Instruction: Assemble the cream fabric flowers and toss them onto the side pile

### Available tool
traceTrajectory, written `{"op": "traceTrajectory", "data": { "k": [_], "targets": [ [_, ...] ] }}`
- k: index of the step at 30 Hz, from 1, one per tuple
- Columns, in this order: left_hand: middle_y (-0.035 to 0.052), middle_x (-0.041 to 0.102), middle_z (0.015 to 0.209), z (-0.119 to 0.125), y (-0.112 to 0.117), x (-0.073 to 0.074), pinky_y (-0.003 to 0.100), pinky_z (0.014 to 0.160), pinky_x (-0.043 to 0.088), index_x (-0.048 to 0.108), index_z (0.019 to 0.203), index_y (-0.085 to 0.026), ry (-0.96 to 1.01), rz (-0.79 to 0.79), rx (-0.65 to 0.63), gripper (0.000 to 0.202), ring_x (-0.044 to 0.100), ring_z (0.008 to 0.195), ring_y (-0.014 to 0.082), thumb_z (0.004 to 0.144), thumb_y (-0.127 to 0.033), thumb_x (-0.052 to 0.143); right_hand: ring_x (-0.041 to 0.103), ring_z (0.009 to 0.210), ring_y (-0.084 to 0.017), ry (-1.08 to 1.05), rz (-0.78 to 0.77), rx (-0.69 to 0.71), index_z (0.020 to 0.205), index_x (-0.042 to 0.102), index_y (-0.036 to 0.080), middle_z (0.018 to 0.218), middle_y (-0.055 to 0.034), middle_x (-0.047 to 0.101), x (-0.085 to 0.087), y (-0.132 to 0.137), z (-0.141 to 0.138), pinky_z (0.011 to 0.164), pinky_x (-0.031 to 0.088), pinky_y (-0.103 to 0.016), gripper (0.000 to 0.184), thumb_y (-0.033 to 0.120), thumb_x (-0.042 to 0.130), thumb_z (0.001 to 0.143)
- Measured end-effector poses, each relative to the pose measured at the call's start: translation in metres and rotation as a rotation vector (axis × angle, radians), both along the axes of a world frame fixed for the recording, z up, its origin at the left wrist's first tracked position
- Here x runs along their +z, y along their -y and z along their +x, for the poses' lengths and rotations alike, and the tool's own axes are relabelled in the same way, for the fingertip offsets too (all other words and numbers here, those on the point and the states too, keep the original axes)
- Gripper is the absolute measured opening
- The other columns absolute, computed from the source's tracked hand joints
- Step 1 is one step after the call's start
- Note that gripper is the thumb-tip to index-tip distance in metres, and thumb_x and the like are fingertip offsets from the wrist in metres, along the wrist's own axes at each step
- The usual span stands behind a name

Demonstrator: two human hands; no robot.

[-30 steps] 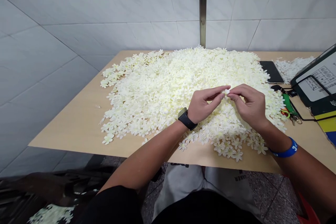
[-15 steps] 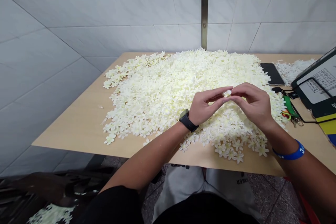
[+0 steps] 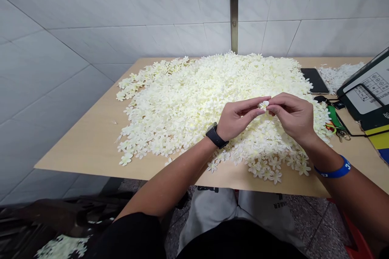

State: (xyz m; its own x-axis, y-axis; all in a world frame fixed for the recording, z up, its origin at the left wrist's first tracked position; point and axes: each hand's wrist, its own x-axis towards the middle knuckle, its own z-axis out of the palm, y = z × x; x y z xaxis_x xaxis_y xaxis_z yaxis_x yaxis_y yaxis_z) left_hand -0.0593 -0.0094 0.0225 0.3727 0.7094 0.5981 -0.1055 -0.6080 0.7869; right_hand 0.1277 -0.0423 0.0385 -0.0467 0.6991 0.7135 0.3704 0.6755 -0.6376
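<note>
Between my fingertips is a small white artificial flower point(image 3: 264, 105), raised over a wide pile of similar artificial flowers point(image 3: 188, 109). My left hand point(image 3: 238, 118), with a black watch point(image 3: 216, 135) on its wrist, pinches the flower from the left. From the other side, my right hand point(image 3: 293, 115) closes its thumb and index finger on the same flower. A blue wristband point(image 3: 334, 170) circles my right forearm. The fingers partly cover the flower, so its back is hidden.
The pile spreads over a light brown table point(image 3: 82, 141) against a tiled wall. To the right lie a dark phone point(image 3: 315, 80), white scraps point(image 3: 342, 75), keys point(image 3: 344, 134) and a dark box point(image 3: 369, 85). More flowers point(image 3: 62, 247) lie low at the left.
The flower has turned a little and shows more of its petals between my fingers. Both hands stay in nearly the same place; the whole view has shifted slightly.
</note>
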Motion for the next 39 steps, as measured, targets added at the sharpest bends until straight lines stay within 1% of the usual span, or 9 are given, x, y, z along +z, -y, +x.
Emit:
{"op": "traceTrajectory", "data": {
  "k": [3,6,12,18,24,29,33,39],
  "targets": [
    [0.0048,0.078,0.119,-0.0007,0.0009,0.0005,0.026,0.087,0.065,0.077,0.12,-0.024,-0.012,-0.018,-0.014,0.031,0.077,0.098,0.0167,0.091,-0.036,0.075,0.064,0.066,-0.015,-0.007,-0.009,-0.004,0.076,0.077,0.024,0.074,-0.0002,0.073,-0.0007,0.0001,-0.0003,0.063,0.051,-0.032,0.016,0.015,0.071,0.088],
    [0.0053,0.079,0.119,-0.0011,0.0026,0.0015,0.026,0.09,0.064,0.076,0.121,-0.023,-0.009,-0.041,-0.04,0.034,0.077,0.099,0.0157,0.09,-0.036,0.075,0.065,0.068,-0.016,0.003,-0.025,-0.013,0.077,0.076,0.024,0.074,-0.0008,0.072,-0.0011,0.0004,-0.0007,0.067,0.052,-0.033,0.014,0.018,0.072,0.088],
    [0.0057,0.077,0.122,-0.0023,0.0037,0.0027,0.027,0.092,0.064,0.076,0.122,-0.024,-0.015,-0.071,-0.043,0.034,0.076,0.1,0.0155,0.091,-0.038,0.074,0.066,0.07,-0.017,-0.002,-0.042,-0.006,0.078,0.077,0.025,0.077,-0.0015,0.073,-0.0014,0.0,-0.0001,0.068,0.054,-0.035,0.012,0.019,0.072,0.087],
    [0.0057,0.079,0.117,-0.0038,0.0,0.001,0.026,0.085,0.064,0.077,0.121,-0.025,-0.03,-0.038,-0.009,0.034,0.076,0.096,0.016,0.09,-0.041,0.074,0.068,0.076,-0.019,-0.001,-0.079,-0.009,0.081,0.077,0.025,0.081,-0.0027,0.074,-0.0015,-0.0009,0.0013,0.068,0.054,-0.035,0.004,0.023,0.076,0.085],
    [0.0049,0.079,0.117,-0.004,-0.0018,0.0025,0.027,0.082,0.065,0.078,0.12,-0.026,-0.049,-0.01,0.008,0.033,0.077,0.096,0.0175,0.09,-0.04,0.074,0.066,0.073,-0.018,-0.027,-0.086,0.018,0.082,0.077,0.025,0.081,-0.0019,0.074,-0.0009,-0.0011,0.0015,0.066,0.052,-0.034,0.008,0.019,0.075,0.085],
    [0.0038,0.079,0.117,-0.0038,-0.0039,0.0015,0.028,0.085,0.065,0.078,0.119,-0.027,-0.032,-0.002,-0.011,0.031,0.077,0.099,0.0177,0.091,-0.038,0.074,0.064,0.07,-0.017,-0.036,-0.132,0.014,0.079,0.077,0.025,0.079,-0.0016,0.073,-0.0002,-0.002,0.0018,0.065,0.053,-0.034,0.007,0.021,0.074,0.085],
    [0.004,0.079,0.117,-0.0039,-0.0048,0.0,0.03,0.087,0.065,0.078,0.12,-0.027,-0.045,-0.023,-0.005,0.032,0.077,0.101,0.0188,0.091,-0.04,0.074,0.064,0.069,-0.017,-0.036,-0.15,0.014,0.079,0.077,0.025,0.078,-0.0013,0.072,0.0009,-0.0019,0.0016,0.065,0.054,-0.035,0.008,0.021,0.074,0.085],
    [0.0027,0.079,0.116,-0.0046,-0.0047,0.0008,0.028,0.086,0.065,0.078,0.12,-0.028,-0.032,-0.011,-0.018,0.031,0.077,0.098,0.0171,0.091,-0.038,0.074,0.063,0.067,-0.017,-0.048,-0.15,0.019,0.077,0.077,0.026,0.077,-0.0009,0.073,0.0022,-0.0013,0.0011,0.064,0.054,-0.034,0.01,0.02,0.073,0.084]
  ]
}}
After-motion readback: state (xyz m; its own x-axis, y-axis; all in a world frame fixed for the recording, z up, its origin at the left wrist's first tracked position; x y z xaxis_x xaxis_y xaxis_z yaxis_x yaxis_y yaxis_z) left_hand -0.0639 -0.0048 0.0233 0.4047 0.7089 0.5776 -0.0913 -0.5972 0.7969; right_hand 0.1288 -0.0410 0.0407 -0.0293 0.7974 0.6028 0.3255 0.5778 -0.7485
